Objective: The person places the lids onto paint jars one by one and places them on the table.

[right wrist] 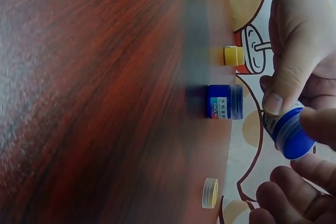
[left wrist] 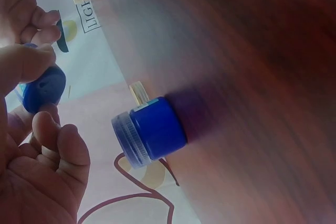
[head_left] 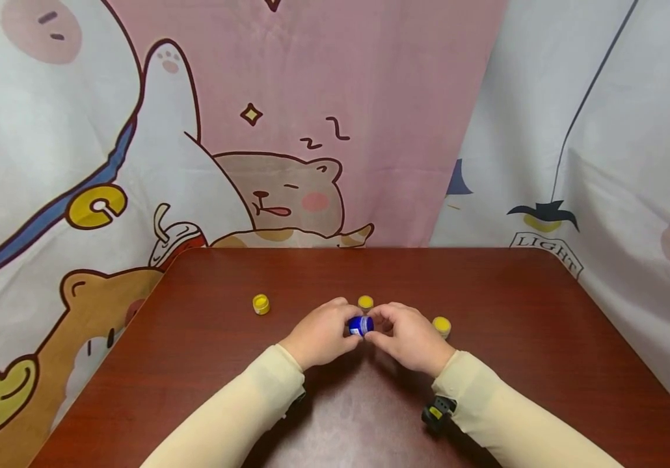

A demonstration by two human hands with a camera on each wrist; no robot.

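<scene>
A small blue paint jar [head_left: 361, 325] is held above the table between both hands, tipped on its side. My left hand [head_left: 324, 331] grips its body with thumb and fingers. From the right, my right hand [head_left: 408, 339] has its thumb and a finger at the lid end of the held jar [right wrist: 295, 139]. A second blue paint jar [left wrist: 157, 127], with a clear ridged lid, stands upright on the table beyond the hands; the head view does not show it separately. Close behind it, a yellow-topped paint jar [head_left: 365, 302] stands just past the hands.
On the brown table [head_left: 206, 364], a yellow paint jar [head_left: 261, 304] stands to the left. Another yellow-topped jar [head_left: 442, 326] is partly hidden behind the right hand. A printed cartoon curtain [head_left: 399, 130] hangs behind the table's far edge.
</scene>
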